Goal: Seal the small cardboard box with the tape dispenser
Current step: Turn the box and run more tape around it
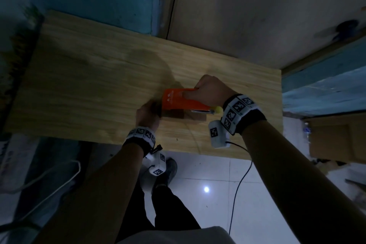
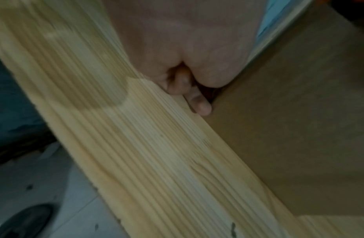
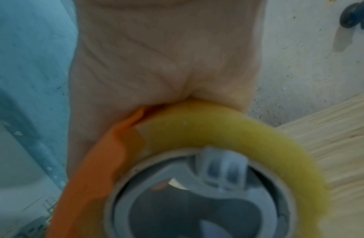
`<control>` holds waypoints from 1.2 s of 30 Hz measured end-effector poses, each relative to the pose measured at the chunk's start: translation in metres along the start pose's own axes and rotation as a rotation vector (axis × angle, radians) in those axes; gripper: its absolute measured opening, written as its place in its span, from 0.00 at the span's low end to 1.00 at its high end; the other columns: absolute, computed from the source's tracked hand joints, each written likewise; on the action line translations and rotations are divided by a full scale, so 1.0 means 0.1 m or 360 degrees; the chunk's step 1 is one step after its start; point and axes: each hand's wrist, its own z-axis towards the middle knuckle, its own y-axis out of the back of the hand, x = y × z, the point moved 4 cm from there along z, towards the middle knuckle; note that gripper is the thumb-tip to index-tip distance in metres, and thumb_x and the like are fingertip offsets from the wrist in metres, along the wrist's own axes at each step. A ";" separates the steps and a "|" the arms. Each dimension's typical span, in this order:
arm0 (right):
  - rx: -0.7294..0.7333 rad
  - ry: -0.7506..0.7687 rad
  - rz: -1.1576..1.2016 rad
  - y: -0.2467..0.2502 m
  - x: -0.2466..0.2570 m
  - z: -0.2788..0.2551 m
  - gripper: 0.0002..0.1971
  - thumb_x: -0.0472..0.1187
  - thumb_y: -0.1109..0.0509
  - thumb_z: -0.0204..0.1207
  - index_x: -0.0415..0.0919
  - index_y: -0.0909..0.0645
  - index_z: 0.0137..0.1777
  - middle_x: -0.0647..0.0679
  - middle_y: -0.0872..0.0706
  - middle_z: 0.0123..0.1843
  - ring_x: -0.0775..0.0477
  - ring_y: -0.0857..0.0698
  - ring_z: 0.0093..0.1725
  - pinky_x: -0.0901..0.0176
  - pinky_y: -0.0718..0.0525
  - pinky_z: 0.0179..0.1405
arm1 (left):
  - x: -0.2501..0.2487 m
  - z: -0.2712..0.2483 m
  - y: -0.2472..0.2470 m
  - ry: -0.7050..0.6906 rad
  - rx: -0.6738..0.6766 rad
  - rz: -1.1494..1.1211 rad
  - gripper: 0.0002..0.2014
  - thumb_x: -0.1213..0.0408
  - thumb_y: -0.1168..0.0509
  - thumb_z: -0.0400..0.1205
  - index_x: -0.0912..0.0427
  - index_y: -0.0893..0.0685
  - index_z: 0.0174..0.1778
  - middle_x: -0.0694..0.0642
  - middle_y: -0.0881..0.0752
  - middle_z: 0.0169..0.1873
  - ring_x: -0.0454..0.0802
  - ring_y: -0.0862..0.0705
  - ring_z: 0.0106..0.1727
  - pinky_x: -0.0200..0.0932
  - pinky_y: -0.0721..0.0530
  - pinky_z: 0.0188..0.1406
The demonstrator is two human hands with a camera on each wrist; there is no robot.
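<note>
Head view shows the small cardboard box (image 1: 179,115) on the wooden surface (image 1: 89,85), long side running left to right. The orange tape dispenser (image 1: 178,100) sits right on top of it, gripped tight by the right hand (image 1: 210,90). The left hand (image 1: 147,115) presses the box's left end, fingers partly curled. The box looks closed, so what is inside stays hidden.

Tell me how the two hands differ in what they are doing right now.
The right hand grips the orange tape dispenser from above; the left hand holds no tool and rests against the side of the small cardboard box. The right hand sits higher, over the box; the left hand sits lower, at the wooden table. Both wear marker wristbands.
</note>
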 end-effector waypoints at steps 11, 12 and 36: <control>-0.0038 0.0040 0.0090 -0.03 -0.07 0.02 0.29 0.70 0.28 0.70 0.47 0.32 0.28 0.50 0.27 0.25 0.50 0.27 0.24 0.58 0.32 0.28 | -0.08 -0.17 0.11 -0.0053 0.0185 -0.0180 0.16 0.60 0.48 0.89 0.61 0.18 0.64 0.64 0.13 0.57 0.63 0.14 0.55 0.51 0.19 0.52; -0.0033 0.0041 0.0094 -0.03 -0.07 0.01 0.28 0.70 0.28 0.69 0.47 0.32 0.29 0.50 0.27 0.26 0.50 0.27 0.25 0.58 0.32 0.28 | -0.13 -0.16 0.17 -0.0116 0.0213 -0.0235 0.18 0.60 0.49 0.89 0.65 0.16 0.61 0.66 0.13 0.55 0.63 0.14 0.53 0.50 0.19 0.52; 0.0073 0.0078 0.0148 0.04 -0.06 -0.07 0.33 0.72 0.29 0.69 0.38 0.23 0.32 0.42 0.21 0.30 0.44 0.22 0.30 0.55 0.30 0.33 | -0.45 -0.22 0.03 -0.0076 0.0256 -0.1068 0.15 0.69 0.45 0.89 0.62 0.30 0.72 0.56 0.19 0.57 0.54 0.17 0.55 0.42 0.13 0.46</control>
